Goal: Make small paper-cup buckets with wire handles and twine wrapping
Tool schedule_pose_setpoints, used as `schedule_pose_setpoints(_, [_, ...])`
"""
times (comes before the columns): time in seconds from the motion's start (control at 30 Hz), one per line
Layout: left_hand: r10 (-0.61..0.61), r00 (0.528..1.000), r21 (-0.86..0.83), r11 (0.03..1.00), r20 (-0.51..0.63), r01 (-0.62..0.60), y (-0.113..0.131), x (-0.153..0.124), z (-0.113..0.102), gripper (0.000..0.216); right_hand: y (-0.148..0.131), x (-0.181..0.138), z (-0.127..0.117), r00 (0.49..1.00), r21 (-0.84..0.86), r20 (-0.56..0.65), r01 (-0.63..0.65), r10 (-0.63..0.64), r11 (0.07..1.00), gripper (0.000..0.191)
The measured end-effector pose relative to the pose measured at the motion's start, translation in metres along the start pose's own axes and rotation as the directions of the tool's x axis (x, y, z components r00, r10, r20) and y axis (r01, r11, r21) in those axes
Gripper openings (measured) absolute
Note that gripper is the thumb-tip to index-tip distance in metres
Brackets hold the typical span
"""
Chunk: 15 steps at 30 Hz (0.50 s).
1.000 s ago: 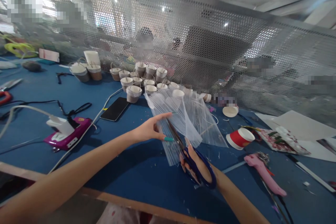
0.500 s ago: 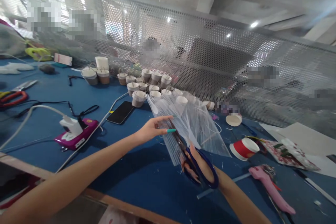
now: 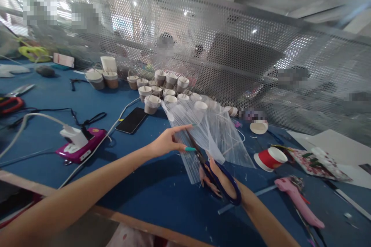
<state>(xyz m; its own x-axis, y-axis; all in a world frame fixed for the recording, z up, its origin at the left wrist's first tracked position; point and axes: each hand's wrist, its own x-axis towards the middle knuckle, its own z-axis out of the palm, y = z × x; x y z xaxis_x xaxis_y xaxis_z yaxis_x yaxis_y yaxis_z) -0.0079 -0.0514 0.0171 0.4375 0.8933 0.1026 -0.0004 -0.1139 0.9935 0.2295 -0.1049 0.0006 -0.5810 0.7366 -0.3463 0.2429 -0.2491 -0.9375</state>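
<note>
Right hand (image 3: 223,180) is gripping one pair of scissors (image 3: 199,156); left hand (image 3: 164,143), two digits parted, is touching clear film (image 3: 232,146).

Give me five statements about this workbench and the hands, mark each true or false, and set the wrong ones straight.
1. The right hand holds the blue-handled scissors. True.
2. The left hand's thumb and forefinger are pressed together. False: they stand apart, close to the scissor blades.
3. The phone nearest the purple power strip has a lit screen. False: its screen is dark.
4. The pink-handled tool lies to the right of the clear striped sheeting. True.
5. The cup nearest the pink-handled tool has a green band. False: its band is red.
</note>
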Motion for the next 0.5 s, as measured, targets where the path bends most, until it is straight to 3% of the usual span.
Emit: schedule_pose_setpoints(0.5, [0.049, 0.999, 0.045, 0.998, 0.001, -0.049, 0.0038, -0.0016, 0.0006, 0.081, -0.0049, -0.0017, -0.0043, 0.997, -0.071, -0.072, -0.040, 0.035, 0.997, 0.065])
